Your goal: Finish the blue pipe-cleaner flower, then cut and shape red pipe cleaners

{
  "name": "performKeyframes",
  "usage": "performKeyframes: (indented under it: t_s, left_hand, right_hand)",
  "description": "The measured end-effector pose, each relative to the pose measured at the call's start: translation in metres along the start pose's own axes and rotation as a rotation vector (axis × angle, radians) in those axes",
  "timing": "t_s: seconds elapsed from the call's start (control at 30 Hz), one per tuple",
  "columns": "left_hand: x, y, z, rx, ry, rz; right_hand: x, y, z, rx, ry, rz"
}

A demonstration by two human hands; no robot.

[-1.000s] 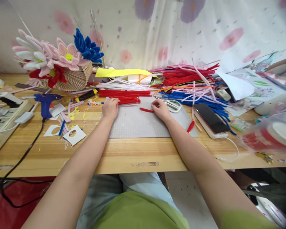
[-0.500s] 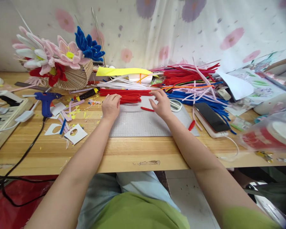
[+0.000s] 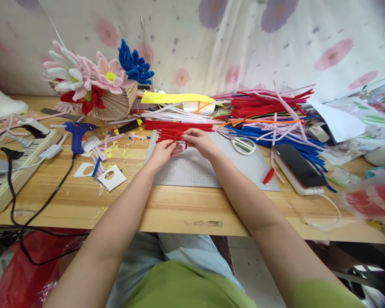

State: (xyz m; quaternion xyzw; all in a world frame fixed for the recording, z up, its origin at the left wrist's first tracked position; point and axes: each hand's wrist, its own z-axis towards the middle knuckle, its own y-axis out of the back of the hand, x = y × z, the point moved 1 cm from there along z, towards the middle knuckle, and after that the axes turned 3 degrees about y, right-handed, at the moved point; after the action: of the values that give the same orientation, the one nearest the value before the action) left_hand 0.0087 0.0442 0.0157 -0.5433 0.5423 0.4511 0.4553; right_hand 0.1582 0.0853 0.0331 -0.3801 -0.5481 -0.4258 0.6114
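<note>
Between my two hands is a short red pipe cleaner [image 3: 185,143], held over the grey cutting mat [image 3: 192,173]. My left hand [image 3: 165,154] pinches one part of it, and my right hand [image 3: 197,141] grips it from the other side with thumb and forefinger. Just behind the fingers lies a row of cut red pipe cleaners [image 3: 167,134], with longer red ones [image 3: 179,125] along the mat's back edge. White-handled scissors [image 3: 243,145] rest to the right of my right hand. A small red looped petal [image 3: 268,176] lies near the mat's right corner.
Left stand a blue glue gun [image 3: 76,136], a power strip [image 3: 22,173] with cords, paper scraps [image 3: 112,177] and a fuzzy flower bouquet [image 3: 93,85]. Blue pipe cleaners [image 3: 276,143] and a phone [image 3: 300,164] lie right, beside a bagged red cup [image 3: 372,199].
My hands have come together, and the short red pipe cleaner that lay on the mat is now held between them. The view has shifted slightly to the left.
</note>
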Motion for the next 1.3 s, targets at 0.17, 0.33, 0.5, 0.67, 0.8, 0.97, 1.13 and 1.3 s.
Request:
performKeyframes:
  t_s: [0.17,0.33,0.5,0.67,0.8,0.97,1.13,1.3]
  left_hand:
    - [0.000,-0.006,-0.007,0.061,0.094,-0.152]
    - [0.003,-0.006,-0.007,0.067,0.131,-0.123]
    - [0.005,0.000,-0.007,0.246,0.137,-0.133]
    - [0.005,0.006,-0.007,0.323,0.163,-0.147]
    - [0.005,0.005,-0.007,0.305,0.163,-0.134]
    - [0.006,0.005,-0.007,0.314,0.146,-0.114]
    - [0.007,0.007,-0.005,0.339,0.144,-0.100]
    - [0.006,0.008,-0.005,0.323,0.121,-0.099]
  right_hand:
    - [-0.012,-0.006,-0.005,0.118,-0.136,0.103]
    - [-0.015,-0.009,-0.006,0.084,-0.151,-0.021]
    - [-0.022,-0.012,-0.007,0.021,-0.197,0.060]
    - [-0.025,-0.009,-0.007,0.076,-0.211,0.072]
    - [-0.026,-0.009,-0.006,0.096,-0.203,0.053]
    - [-0.026,-0.010,-0.007,0.084,-0.163,0.018]
    - [-0.025,-0.012,-0.007,0.074,-0.170,0.001]
    - [-0.026,-0.009,-0.006,0.143,-0.175,0.074]
